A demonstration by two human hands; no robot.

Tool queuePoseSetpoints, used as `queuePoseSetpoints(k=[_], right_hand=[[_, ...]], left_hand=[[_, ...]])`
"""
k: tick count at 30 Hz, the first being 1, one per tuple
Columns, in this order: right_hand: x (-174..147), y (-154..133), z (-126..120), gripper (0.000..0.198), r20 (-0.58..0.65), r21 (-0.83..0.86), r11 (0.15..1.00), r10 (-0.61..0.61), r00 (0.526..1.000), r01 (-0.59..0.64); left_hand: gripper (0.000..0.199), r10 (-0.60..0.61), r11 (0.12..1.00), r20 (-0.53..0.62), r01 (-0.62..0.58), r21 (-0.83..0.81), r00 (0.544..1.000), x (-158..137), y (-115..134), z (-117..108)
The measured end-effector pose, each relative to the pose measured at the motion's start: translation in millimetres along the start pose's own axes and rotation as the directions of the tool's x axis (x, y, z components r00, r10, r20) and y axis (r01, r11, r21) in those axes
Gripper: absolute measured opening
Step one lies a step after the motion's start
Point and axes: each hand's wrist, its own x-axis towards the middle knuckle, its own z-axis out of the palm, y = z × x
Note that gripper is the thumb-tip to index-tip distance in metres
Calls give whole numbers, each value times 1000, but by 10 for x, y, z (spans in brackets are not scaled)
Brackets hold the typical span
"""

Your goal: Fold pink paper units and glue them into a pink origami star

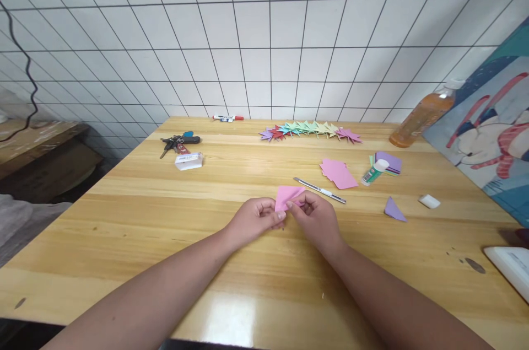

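Two hands (255,219) (319,221) on pink paper (285,194), bottle lettering (427,114) illegible

The bare left forearm (165,284) and right forearm (388,286) are angled inward; the left hand (256,220) and right hand (319,222) are held close together, fingers (266,204) curled.

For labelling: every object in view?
Paper: 1, pink, held
Sheets: several, pink, right
Pile: 1, purple/green, right
Triangle: 1, purple, right
Knife: 1, silver, centre
Glue stick: 1, green, right
Block: 1, white, right
Bottle: 1, orange, right
Origami: several, multicoloured, back
Marker: 1, red/white, back
Keys: several, dark, left
Box: 1, white, left
Picture: 1, multicoloured, right
Cable: 1, black, left
Bench: 1, brown, left
Cloth: 1, grey, left
Slab: 1, white, right
Table: 1, tan, below
Hands: 2, bare, centre
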Motion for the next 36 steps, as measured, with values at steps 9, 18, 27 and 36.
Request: queuePoseSetpoints(k=[9, 18, 27, 36], right_hand=[[-30, -106, 1, 71, 108, 354, 929, 77, 991, -111], [13, -77, -12, 28, 321, 410, 834, 248, 914, -370], [36, -96, -14, 29, 280, 385, 833, 305, 910, -397], [4, -100, 16, 31, 275, 351, 873, 249, 929, -338]], left_hand=[[31, 19, 997, -67, -23, -68, 998, 13, -47, -10], [34, 34, 999, -79, -32, 29, 996, -17, -15, 35], [34, 47, 999, -63, -46, 22, 997, -2, -48, 29], [30, 90, 996, -143, -85, 40, 986, 8, -58, 45]])
